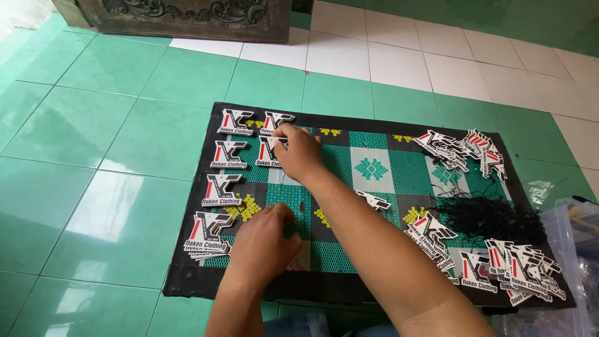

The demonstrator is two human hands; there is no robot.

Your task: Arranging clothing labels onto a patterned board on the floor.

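Tags (232,151) cut in a black, white and red shape lie in two short columns on the mat's (187,274) far left part, and the right hand (298,151) reaches across to them. Its fingers (282,132) are pressed together at the tips, pinching the edge of one tag (269,153) in the second column, just beside the far edge. The left hand (265,240) rests knuckles up on the mat near the near edge, fingers curled loosely and a little spread; whether they hold anything I cannot tell. Just left of it, at the near left corner, sits a small stack (206,237) of the same tags. The mat is black-bordered with a green and grey woven pattern and lies on a floor (81,125) of green and white tiles. One single tag (374,200) lies near the mat's middle, partly behind the right forearm. Loose heaps of tags (465,148) crowd the far right corner and the near right edge, with a tangle of black strings (493,215) between them. A clear plastic tub (577,237) stands just off the right edge.
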